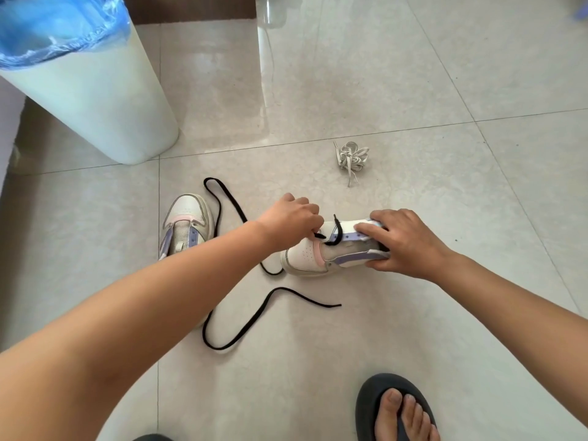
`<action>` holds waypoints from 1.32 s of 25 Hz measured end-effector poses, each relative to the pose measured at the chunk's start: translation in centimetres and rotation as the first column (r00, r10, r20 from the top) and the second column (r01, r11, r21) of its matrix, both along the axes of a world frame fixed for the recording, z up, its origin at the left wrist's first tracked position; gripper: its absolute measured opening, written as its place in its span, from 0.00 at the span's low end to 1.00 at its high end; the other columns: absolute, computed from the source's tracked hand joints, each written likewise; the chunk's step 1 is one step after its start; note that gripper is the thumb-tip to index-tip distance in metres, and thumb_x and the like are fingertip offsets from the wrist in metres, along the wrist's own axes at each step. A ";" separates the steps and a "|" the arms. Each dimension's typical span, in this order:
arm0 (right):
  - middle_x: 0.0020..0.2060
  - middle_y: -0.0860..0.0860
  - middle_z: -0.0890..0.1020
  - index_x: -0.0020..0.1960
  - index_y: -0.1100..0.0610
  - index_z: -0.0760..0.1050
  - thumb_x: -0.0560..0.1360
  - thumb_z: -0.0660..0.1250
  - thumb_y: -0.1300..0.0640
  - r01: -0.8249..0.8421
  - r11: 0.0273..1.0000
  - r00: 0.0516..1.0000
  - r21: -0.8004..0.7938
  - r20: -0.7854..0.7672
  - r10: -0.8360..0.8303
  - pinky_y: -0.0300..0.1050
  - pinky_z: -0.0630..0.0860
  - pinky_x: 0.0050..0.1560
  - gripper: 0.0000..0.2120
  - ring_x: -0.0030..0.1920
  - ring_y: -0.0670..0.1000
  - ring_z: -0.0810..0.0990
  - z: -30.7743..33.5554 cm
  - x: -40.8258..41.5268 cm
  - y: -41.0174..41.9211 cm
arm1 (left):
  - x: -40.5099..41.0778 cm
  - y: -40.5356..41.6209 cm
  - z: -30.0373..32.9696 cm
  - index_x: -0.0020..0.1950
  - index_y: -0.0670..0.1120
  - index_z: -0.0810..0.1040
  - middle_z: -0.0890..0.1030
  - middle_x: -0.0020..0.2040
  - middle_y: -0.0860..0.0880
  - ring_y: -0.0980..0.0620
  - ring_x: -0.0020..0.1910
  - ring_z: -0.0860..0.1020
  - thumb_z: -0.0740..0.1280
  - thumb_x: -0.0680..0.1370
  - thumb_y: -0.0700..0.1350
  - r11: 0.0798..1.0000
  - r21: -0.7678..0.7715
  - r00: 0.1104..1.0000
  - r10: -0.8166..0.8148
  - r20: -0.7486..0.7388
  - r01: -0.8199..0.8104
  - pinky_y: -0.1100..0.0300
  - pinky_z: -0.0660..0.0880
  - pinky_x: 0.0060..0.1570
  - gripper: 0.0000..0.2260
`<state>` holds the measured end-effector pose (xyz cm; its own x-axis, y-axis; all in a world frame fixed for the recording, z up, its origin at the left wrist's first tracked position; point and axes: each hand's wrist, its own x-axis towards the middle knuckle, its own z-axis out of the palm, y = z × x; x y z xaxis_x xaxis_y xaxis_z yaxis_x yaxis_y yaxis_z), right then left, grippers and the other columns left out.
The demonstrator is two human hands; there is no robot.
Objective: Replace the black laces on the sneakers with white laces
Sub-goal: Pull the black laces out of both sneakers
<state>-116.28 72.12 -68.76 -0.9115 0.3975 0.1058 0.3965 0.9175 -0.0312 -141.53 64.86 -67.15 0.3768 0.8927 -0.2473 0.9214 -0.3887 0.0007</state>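
One white bin (95,100) with a blue liner (54,27) stands at the far left on the tiled floor (413,74). There are two sneakers. The left sneaker (186,224) lies on the floor with no lace in it, partly hidden by the left forearm. One loose black lace (241,326) trails across the floor from beside that shoe, under the arm, looping toward the near side.

The left hand (288,221) has its fingers curled, pinching the black lace end (318,234) at the toe end of the eyelet row on the right sneaker (310,254). A second black lace (338,232) is threaded through only the lowest eyelets of this shoe, one short end sticking up.

The right hand (404,241) holds the sneaker's heel end, fingers spread over the tongue opening and thumb underneath the side.

One bundle of white laces (352,157) lies on the floor beyond the hands, well apart from both shoes.

At the bottom right, one foot in a dark sandal (369,405) rests on the floor.
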 end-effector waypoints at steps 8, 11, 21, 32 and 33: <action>0.55 0.49 0.75 0.66 0.50 0.71 0.66 0.75 0.44 0.276 0.857 0.961 -0.435 0.145 -0.236 0.45 0.68 0.52 0.31 0.52 0.52 0.76 1.7 0.3 -0.3 | -5.7 2.2 4.6 0.56 0.47 0.73 0.76 0.56 0.49 0.47 0.58 0.72 0.57 0.81 0.44 0.964 0.141 0.968 0.239 -0.076 -0.227 0.52 0.64 0.52 0.07; 0.52 0.51 0.77 0.64 0.52 0.73 0.63 0.78 0.48 0.248 0.910 0.969 -0.333 0.103 -0.226 0.46 0.67 0.48 0.31 0.49 0.55 0.77 1.7 1.3 0.2 | -6.7 1.8 4.5 0.54 0.46 0.73 0.76 0.55 0.48 0.45 0.56 0.73 0.57 0.81 0.43 0.943 0.129 0.948 0.315 -0.050 -0.307 0.54 0.64 0.47 0.06; 0.50 0.52 0.78 0.61 0.51 0.73 0.62 0.78 0.46 0.494 0.817 0.869 -0.298 0.181 -0.460 0.50 0.70 0.47 0.30 0.49 0.57 0.79 1.2 6.0 -1.9 | -10.3 0.0 6.5 0.47 0.43 0.78 0.82 0.45 0.43 0.49 0.39 0.77 0.68 0.76 0.44 0.774 -0.353 0.767 0.610 0.196 -0.526 0.59 0.72 0.42 0.04; 0.60 0.56 0.69 0.69 0.51 0.58 0.71 0.62 0.32 0.737 0.658 0.647 -0.159 0.449 -0.616 0.53 0.68 0.55 0.35 0.59 0.59 0.71 0.1 -5.5 -4.5 | -2.2 -8.9 -3.7 0.76 0.52 0.35 0.40 0.77 0.42 0.38 0.75 0.45 0.74 0.62 0.66 0.775 -0.476 0.910 0.358 -0.211 -0.416 0.43 0.59 0.69 0.59; 0.60 0.56 0.68 0.69 0.51 0.57 0.70 0.60 0.31 0.747 0.641 0.637 -0.177 0.469 -0.612 0.53 0.68 0.54 0.36 0.59 0.59 0.70 0.0 -5.9 -4.7 | -1.3 -9.8 -4.4 0.77 0.50 0.39 0.44 0.76 0.41 0.37 0.74 0.48 0.74 0.63 0.64 0.808 -0.448 0.924 0.319 -0.213 -0.382 0.45 0.62 0.66 0.56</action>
